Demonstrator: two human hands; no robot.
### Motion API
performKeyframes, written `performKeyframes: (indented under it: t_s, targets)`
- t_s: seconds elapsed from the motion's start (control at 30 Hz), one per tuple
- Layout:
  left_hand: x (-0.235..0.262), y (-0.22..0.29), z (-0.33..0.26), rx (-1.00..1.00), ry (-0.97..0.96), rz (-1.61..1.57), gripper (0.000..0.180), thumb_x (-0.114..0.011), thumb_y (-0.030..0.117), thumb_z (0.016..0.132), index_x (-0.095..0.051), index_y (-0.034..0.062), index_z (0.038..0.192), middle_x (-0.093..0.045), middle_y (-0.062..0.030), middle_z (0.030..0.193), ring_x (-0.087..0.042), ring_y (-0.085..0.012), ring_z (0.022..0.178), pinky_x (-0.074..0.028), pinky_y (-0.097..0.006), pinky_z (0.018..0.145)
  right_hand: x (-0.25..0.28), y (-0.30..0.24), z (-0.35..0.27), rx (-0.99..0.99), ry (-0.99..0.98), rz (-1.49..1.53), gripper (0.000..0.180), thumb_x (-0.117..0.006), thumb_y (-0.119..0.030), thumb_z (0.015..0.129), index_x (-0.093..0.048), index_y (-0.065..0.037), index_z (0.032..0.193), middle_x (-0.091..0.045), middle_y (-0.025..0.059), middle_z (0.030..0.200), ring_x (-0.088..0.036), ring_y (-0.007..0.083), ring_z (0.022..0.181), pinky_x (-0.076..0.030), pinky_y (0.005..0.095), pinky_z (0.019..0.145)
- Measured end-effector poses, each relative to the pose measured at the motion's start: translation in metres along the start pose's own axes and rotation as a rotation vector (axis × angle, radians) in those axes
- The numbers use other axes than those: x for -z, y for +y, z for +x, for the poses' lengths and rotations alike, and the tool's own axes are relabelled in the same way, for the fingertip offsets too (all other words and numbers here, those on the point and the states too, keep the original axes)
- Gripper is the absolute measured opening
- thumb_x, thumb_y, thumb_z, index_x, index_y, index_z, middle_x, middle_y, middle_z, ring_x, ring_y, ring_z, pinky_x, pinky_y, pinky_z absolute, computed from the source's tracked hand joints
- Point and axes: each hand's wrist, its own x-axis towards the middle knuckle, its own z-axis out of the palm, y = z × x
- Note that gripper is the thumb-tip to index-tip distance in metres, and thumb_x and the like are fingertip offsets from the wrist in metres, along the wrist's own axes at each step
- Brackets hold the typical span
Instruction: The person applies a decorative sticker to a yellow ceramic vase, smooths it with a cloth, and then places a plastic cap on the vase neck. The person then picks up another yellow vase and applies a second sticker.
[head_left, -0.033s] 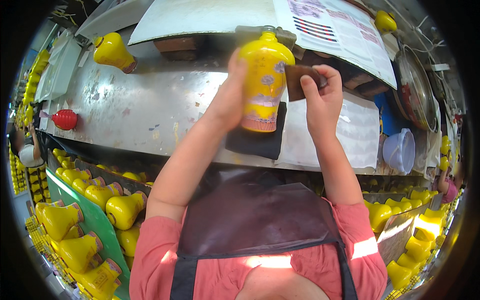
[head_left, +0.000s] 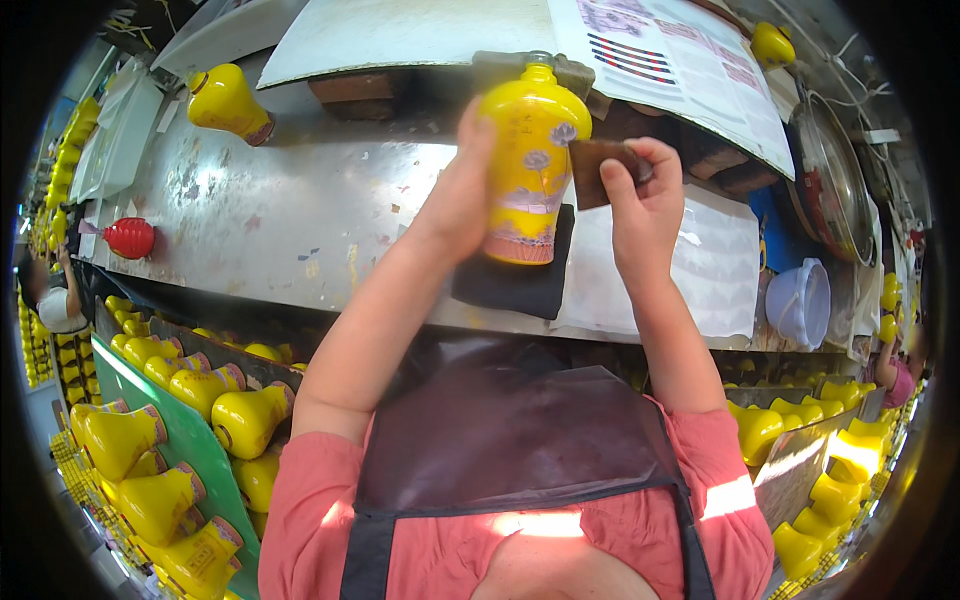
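Left hand [head_left: 462,190] grips the yellow vase [head_left: 532,160]; right hand [head_left: 640,200] pinches what seems a brown pad [head_left: 598,170].

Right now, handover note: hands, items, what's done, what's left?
Left hand: steadies the yellow vase upright on a dark pad on the metal bench.
Right hand: pinches a small brown block against the vase's side, beside its flower pattern.
Done: cannot tell from this view.
Left, at a guess: many more yellow vases wait in racks on both sides; another lies on the bench.
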Motion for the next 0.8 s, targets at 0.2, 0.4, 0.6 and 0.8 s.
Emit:
performKeyframes:
  t_s: [0.2,0.4,0.6,0.8]
  targets:
    - [-0.004,0.001,0.003,0.055,0.019,-0.129,0.057,-0.035,0.051,0.111,-0.027,0.0179,0.157,-0.055,-0.0103,0.143,-0.061,-0.0281,0.124,-0.053,-0.047,0.103,-0.005,0.024,0.005,0.026,0.056,-0.169,0.032,-0.074,-0.009,0.096,-0.055,-0.004,0.121,-0.061,0.0043,0.108,-0.059,0.0094,0.094,-0.051,0.0245,0.081]
    - [-0.013,0.013,-0.004,0.069,0.016,-0.118,0.059,-0.028,0.054,0.112,-0.042,0.0124,0.150,-0.059,-0.0097,0.141,-0.061,-0.0262,0.125,-0.052,-0.047,0.104,0.000,0.020,0.024,0.085,0.192,-0.104,0.025,-0.074,-0.005,0.093,-0.055,-0.004,0.109,-0.059,0.0018,0.099,-0.055,0.0077,0.085,-0.049,0.0237,0.077]
    - [-0.018,0.019,-0.007,0.022,-0.014,-0.120,0.061,-0.027,0.056,0.111,-0.047,0.0104,0.147,-0.061,-0.0090,0.139,-0.061,-0.0254,0.126,-0.049,-0.045,0.107,-0.016,0.013,-0.040,0.214,0.075,-0.331,0.027,-0.078,0.003,0.082,-0.055,-0.006,0.094,-0.056,0.0037,0.085,-0.056,0.0137,0.074,-0.048,0.0268,0.071]
    - [-0.017,0.020,-0.008,0.008,-0.026,-0.165,0.060,-0.024,0.053,0.112,-0.049,0.0103,0.146,-0.061,-0.0093,0.140,-0.060,-0.0248,0.127,-0.047,-0.045,0.109,-0.010,-0.009,-0.069,0.597,-0.258,-0.591,0.032,-0.085,0.007,0.076,-0.061,-0.007,0.093,-0.066,0.0071,0.084,-0.063,0.0188,0.067,-0.052,0.0276,0.064]
